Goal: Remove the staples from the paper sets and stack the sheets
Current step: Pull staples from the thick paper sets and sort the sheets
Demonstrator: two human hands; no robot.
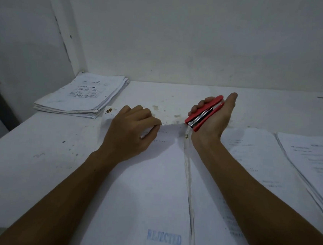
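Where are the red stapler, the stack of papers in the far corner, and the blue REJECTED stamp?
red stapler (204, 112), head view, on its red top arm.
stack of papers (85, 97), head view, on the top sheet's printed face.
REJECTED stamp (164, 238), head view, on the middle letters.

paper set (147, 189): white sheets, lies flat on the surface, blue "REJECTED" stamp near the front edge, far corner lifted a little | stapler (203, 114): red with metal inside, tilted, its lower end at that far corner | stack (81, 96): printed sheets, far left, by the wall corner
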